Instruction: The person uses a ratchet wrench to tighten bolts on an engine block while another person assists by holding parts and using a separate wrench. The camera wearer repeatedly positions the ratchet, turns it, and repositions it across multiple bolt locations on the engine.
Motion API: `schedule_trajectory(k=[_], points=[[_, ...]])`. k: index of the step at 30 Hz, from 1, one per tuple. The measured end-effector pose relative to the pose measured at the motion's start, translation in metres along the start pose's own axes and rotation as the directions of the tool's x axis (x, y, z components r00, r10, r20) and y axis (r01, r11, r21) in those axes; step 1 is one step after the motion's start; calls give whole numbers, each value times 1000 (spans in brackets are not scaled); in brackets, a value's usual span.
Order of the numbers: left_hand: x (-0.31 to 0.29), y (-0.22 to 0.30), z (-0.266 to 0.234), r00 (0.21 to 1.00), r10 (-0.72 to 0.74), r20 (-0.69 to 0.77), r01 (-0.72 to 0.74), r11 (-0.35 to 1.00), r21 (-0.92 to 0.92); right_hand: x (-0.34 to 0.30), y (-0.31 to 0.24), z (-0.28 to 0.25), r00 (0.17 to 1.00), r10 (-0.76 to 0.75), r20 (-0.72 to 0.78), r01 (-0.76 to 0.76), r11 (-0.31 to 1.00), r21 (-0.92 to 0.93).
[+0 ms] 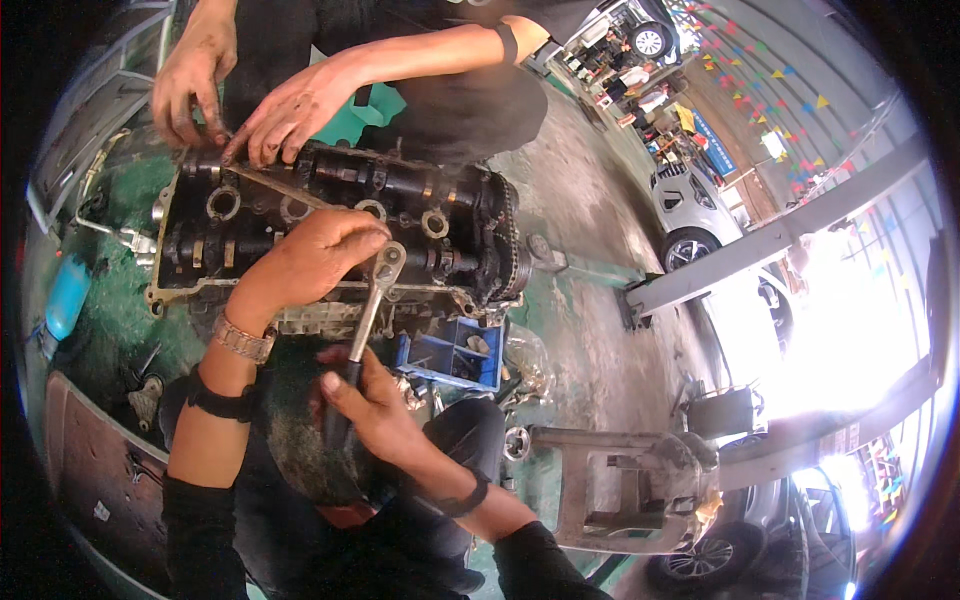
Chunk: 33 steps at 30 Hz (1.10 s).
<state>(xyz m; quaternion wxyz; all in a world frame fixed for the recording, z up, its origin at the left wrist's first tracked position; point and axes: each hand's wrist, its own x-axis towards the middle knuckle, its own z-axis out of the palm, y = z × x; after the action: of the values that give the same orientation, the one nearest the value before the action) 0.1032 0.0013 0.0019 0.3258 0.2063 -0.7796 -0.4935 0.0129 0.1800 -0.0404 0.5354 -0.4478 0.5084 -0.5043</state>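
A dark, oily engine cylinder head (300,278) lies in front of me, its camshafts and round plug wells exposed. My right hand (372,408) is wrapped round the dark handle of a ratchet wrench (369,318), whose round head points away from me over the near side of the engine. Close beside that head, my left hand (310,258) curls over the engine with its thumb extended. Its fingertips are hidden, so what they grip does not show. A long thin bar (278,188) slants across the engine from my left hand toward a co-worker's fingers.
A co-worker's two hands (290,112) touch the engine's far edge. Timing chain (513,235) runs at its right end. A blue parts bin (452,370) sits below the engine, a blue bottle (67,296) at left, a metal frame (610,490) at lower right. Cars (690,205) stand beyond.
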Motion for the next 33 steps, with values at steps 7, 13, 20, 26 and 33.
schedule_trajectory(k=[7,13,20,26,33], points=[[2,-4,1,998,6,63,-2,998,-58,17,11,17,1000,-1,-6,2,988,156],[1,-3,0,998,54,42,-53,998,-30,8,9,22,984,0,-180,23,992,125],[-1,-2,1,990,137,-27,-139,988,-63,-11,-11,-6,981,-24,-192,1,993,-121],[-3,-3,5,963,240,-121,-251,965,-76,-27,-52,-62,982,-35,-188,-42,920,-389],[0,-6,0,995,95,14,-94,993,-68,-22,-82,-100,990,61,-128,-95,954,-284]])
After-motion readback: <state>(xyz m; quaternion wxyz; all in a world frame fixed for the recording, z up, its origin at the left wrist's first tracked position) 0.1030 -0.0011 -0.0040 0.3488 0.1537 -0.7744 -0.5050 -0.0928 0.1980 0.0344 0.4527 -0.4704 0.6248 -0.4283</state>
